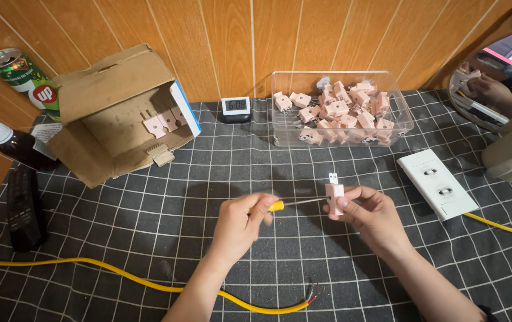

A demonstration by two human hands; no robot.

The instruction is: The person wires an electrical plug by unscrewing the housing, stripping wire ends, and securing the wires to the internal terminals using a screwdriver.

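Left hand point(241, 223) is pinching yellow-handled screwdriver point(295, 203), tip driving into pink plug point(334, 194) that right hand point(366, 211) is pinching; yellow cable point(148, 283) lying unattached.

Two bare forearms without sleeves, left hand point(241, 223) and right hand point(370, 213) ungloved, no rings or watch visible, short plain fingernails, a dark edge near the right elbow

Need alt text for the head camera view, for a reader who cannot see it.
A person's left hand holds a yellow-handled screwdriver with its tip against a pink plug held in the right hand, above a dark checked tablecloth. Behind are a clear tub of pink plugs, a cardboard box, a white socket plate and a yellow cable.
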